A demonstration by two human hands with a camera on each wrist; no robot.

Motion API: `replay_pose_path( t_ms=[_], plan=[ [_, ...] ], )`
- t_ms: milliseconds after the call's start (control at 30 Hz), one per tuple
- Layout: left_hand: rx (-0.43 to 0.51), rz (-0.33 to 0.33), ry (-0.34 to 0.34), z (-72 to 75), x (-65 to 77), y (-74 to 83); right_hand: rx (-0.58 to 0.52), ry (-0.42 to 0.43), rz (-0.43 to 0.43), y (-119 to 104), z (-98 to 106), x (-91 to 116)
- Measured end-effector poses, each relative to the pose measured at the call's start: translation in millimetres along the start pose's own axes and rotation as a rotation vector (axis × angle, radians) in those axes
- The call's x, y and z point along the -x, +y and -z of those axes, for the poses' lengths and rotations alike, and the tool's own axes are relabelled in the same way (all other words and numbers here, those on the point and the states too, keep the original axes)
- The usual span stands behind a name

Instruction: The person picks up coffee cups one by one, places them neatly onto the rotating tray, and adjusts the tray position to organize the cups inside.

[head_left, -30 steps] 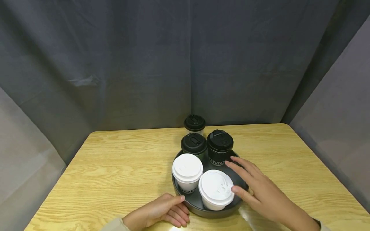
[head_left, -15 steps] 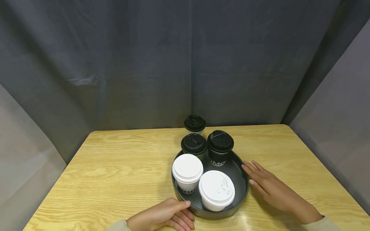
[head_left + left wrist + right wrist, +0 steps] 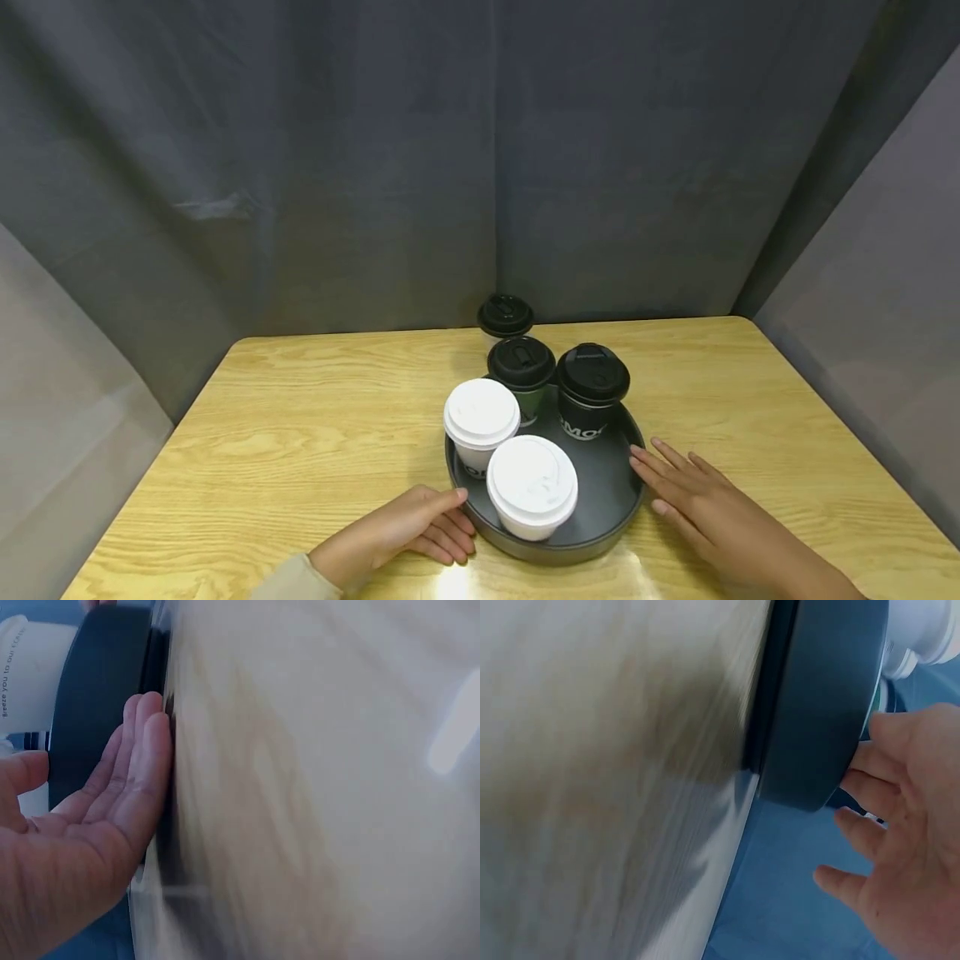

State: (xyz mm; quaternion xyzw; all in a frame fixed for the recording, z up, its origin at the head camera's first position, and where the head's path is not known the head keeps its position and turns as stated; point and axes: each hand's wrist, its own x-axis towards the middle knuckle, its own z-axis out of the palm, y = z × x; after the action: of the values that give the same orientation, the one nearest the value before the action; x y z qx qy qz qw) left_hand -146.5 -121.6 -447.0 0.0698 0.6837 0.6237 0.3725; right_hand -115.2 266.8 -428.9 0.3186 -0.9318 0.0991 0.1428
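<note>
A round dark grey tray [image 3: 606,479] stands on the table, carrying two paper cups with white lids, a front cup [image 3: 532,483] and a left cup [image 3: 482,417]. Towards its back are a green cup [image 3: 527,400] and a black cup [image 3: 588,404], both with black lids. My left hand [image 3: 420,527] is at the tray's front left, thumb at the rim and straight fingers along the outer wall [image 3: 97,697], as the left wrist view shows. On the right side, my right hand [image 3: 708,512] has extended, spread fingers, the fingertips right at the rim.
Behind the tray, another black-lidded cup [image 3: 506,317] stands near the table's back edge, partly hidden by the green cup. A dark curtain [image 3: 375,167] hangs behind the wooden table [image 3: 300,417], and grey panels [image 3: 885,292] flank it.
My right hand has left the front white cup and gone to the tray's right rim. The tray has turned clockwise with its cups; the front cup moved left, the back ones right.
</note>
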Motion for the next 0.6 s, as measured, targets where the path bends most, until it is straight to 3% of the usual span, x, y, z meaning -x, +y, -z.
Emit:
replay_pose_path(
  t_ms=[133,333,400,600],
  plan=[
    [-0.023,0.014,0.026,11.2,-0.4,3.9,0.038,-0.050,0.017,-15,2,3],
    [-0.066,0.028,0.048,29.0,-7.9,9.4,-0.123,-0.356,-0.148,-32,10,-3],
    [-0.073,0.037,0.060,35.0,-11.1,10.7,-0.156,-0.427,-0.168,-37,9,-6],
    [-0.090,0.042,0.064,45.3,-14.7,14.3,-0.127,-0.437,-0.100,-46,5,-10]
  ],
)
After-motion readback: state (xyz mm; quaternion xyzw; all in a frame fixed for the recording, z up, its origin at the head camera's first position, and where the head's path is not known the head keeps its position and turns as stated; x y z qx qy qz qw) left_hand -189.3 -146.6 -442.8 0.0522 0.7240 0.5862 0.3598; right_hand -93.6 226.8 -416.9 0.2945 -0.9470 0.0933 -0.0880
